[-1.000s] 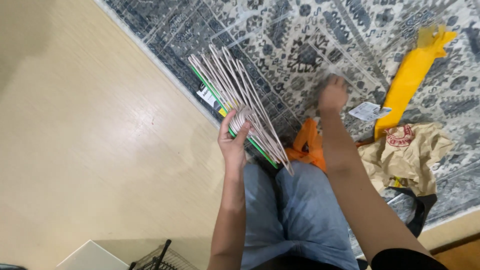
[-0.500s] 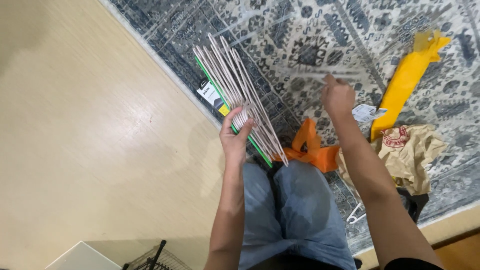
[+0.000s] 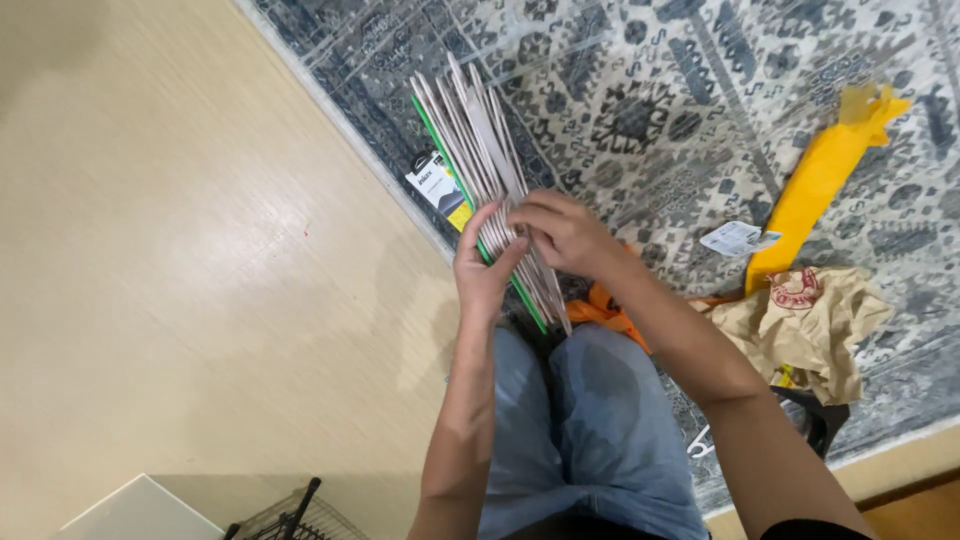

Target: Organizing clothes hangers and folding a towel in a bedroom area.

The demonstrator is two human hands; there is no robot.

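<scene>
Grey-patterned rug point(image 3: 700, 100), yellow bag point(image 3: 815, 190)

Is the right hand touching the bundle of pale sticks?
Touching. The head view shows the right hand laid with its fingers on the bundle of pale sticks.

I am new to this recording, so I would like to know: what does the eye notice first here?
In the centre, the left hand and right hand hold a fanned bundle of thin pale sticks above the patterned grey rug. To the right, a bright yellow bag lies on it.
</scene>
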